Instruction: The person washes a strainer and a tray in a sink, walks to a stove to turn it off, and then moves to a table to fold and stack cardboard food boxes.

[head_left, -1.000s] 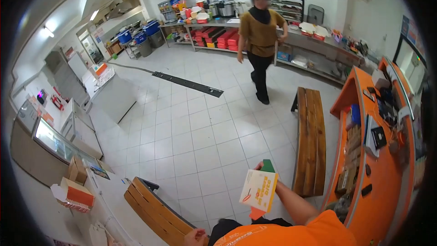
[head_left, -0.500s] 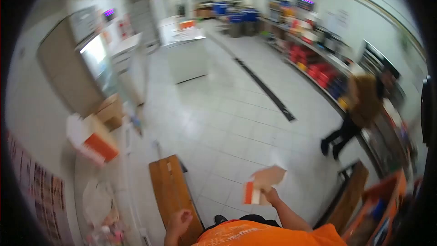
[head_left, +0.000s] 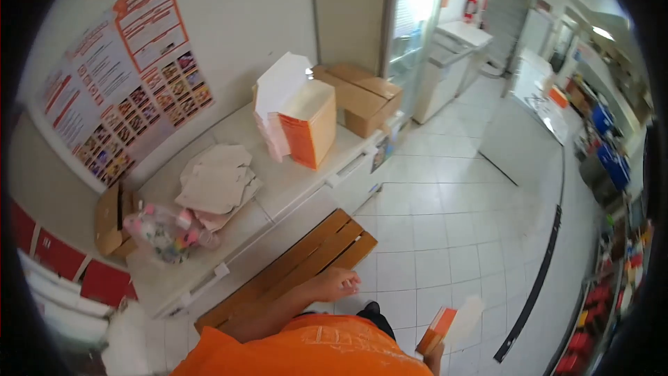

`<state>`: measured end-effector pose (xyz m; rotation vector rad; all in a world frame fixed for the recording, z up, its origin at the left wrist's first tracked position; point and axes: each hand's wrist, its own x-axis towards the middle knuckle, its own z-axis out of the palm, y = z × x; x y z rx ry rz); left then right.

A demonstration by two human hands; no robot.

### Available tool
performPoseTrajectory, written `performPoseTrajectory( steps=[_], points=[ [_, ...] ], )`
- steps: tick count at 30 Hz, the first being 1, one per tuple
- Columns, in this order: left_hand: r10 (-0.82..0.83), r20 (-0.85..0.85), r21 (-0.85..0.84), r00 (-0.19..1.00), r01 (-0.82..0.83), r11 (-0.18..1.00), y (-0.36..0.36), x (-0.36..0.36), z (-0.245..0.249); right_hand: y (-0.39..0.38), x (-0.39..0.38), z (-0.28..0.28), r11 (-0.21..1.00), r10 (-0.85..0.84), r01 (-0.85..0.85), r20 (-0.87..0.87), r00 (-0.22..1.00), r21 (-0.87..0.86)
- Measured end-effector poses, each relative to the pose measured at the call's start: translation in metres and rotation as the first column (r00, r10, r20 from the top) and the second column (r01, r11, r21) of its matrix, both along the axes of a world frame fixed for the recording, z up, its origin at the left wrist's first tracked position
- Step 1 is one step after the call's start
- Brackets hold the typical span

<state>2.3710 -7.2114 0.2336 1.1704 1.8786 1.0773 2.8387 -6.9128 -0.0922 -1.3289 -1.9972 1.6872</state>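
Observation:
My left hand (head_left: pixel 337 284) hangs over the wooden slatted bench (head_left: pixel 316 247); its fingers are loosely curled, a little apart, and nothing shows in them. At the lower right, my right hand (head_left: pixel 435 356) is closed on a small orange and white cardboard box (head_left: pixel 438 329). Its pale flap stands out to the right, blurred. A larger orange and white box (head_left: pixel 306 136) stands on the white counter (head_left: pixel 278 198) with its lid up. Beside it on the counter lies a stack of flat cardboard pieces (head_left: pixel 216 179).
A brown carton (head_left: pixel 362 97) sits at the counter's far end by a glass-door fridge (head_left: pixel 410 35). Nearer are a bag of plastic bottles (head_left: pixel 167 231) and another carton (head_left: pixel 111 226). A white cabinet (head_left: pixel 518 136) stands on the tiled floor (head_left: pixel 431 230). Shelves (head_left: pixel 598 299) line the right.
The view has swung left toward the counter, and the other person is out of sight. My right hand still holds the small box, now lower in view.

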Motion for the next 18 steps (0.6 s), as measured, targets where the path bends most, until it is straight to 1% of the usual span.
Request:
performPoseTrajectory(
  steps=[1, 2, 3, 4, 5, 6, 7, 8, 9, 10, 11, 12, 13, 14, 15, 16, 17, 18],
  points=[
    [0.048, 0.009, -0.013, 0.999, -0.048, 0.999, 0.007, -0.003, 0.009, 0.030, -0.055, 0.057, 0.948, -0.273, 0.240, -0.143, 0.951, -0.208],
    [0.201, 0.006, 0.021, 0.980, -0.201, 0.979, 0.014, -0.009, 0.021, 0.089, -0.081, 0.043, 0.996, -0.093, 0.093, -0.034, 0.995, -0.002],
    [0.348, 0.003, 0.057, 0.938, -0.347, 0.936, 0.019, -0.015, 0.030, 0.113, -0.146, 0.113, 0.998, -0.061, 0.060, 0.011, 0.998, 0.036],
    [0.389, 0.005, 0.056, 0.921, -0.389, 0.920, 0.023, -0.024, 0.039, 0.125, -0.209, 0.192, 0.995, 0.035, -0.037, 0.019, 0.999, 0.089],
    [0.531, -0.006, 0.086, 0.847, -0.529, 0.845, 0.026, -0.034, 0.048, 0.186, -0.244, 0.160, 0.964, 0.165, -0.172, 0.049, 0.985, 0.201],
    [0.658, -0.012, 0.118, 0.753, -0.653, 0.748, 0.028, -0.045, 0.052, 0.226, -0.295, 0.161, 0.867, 0.262, -0.272, 0.083, 0.962, 0.417],
    [0.690, -0.011, 0.128, 0.724, -0.683, 0.719, 0.028, -0.061, 0.044, 0.223, -0.362, 0.230, 0.899, 0.354, -0.337, -0.011, 0.935, 0.279],
    [0.746, 0.061, 0.166, 0.664, -0.743, 0.648, 0.025, -0.079, 0.030, 0.187, -0.422, 0.330, 0.883, 0.448, -0.433, -0.057, 0.892, 0.181],
    [0.787, 0.137, 0.196, 0.602, -0.795, 0.574, 0.025, -0.092, 0.029, 0.210, -0.473, 0.329, 0.711, 0.610, -0.563, 0.030, 0.792, 0.422],
    [0.803, 0.145, 0.200, 0.577, -0.812, 0.548, 0.024, -0.106, 0.029, 0.241, -0.525, 0.307, 0.687, 0.718, -0.670, -0.119, 0.686, 0.280],
    [0.854, 0.174, 0.169, 0.491, -0.869, 0.465, 0.025, -0.125, 0.049, 0.197, -0.560, 0.364, 0.777, 0.377, -0.515, -0.388, 0.841, -0.362],
    [0.894, 0.200, 0.135, 0.401, -0.915, 0.380, 0.023, -0.144, 0.064, 0.170, -0.605, 0.390, 0.779, 0.436, -0.573, -0.437, 0.787, -0.254],
    [0.899, 0.210, 0.140, 0.383, -0.922, 0.360, 0.022, -0.162, 0.073, 0.158, -0.645, 0.398, 0.784, 0.564, -0.620, -0.428, 0.706, 0.010],
    [0.918, 0.205, 0.241, 0.338, -0.927, 0.287, 0.023, -0.183, 0.083, 0.145, -0.685, 0.408, 0.747, 0.661, -0.613, -0.382, 0.645, 0.258],
    [0.936, 0.204, 0.339, 0.287, -0.918, 0.207, 0.025, -0.204, 0.094, 0.130, -0.723, 0.417, 0.674, 0.730, -0.561, -0.317, 0.606, 0.480],
    [0.941, 0.218, 0.347, 0.258, -0.922, 0.172, 0.033, -0.223, 0.104, 0.117, -0.761, 0.426, 0.566, 0.779, -0.488, -0.237, 0.581, 0.664],
    [0.944, 0.133, 0.367, 0.300, -0.900, 0.235, 0.044, -0.242, 0.114, 0.104, -0.799, 0.431, 0.436, 0.815, -0.408, -0.159, 0.558, 0.802],
    [0.951, 0.042, 0.370, 0.308, -0.888, 0.272, 0.050, -0.260, 0.124, 0.094, -0.840, 0.435, 0.290, 0.852, -0.344, -0.076, 0.519, 0.893]
  ],
)
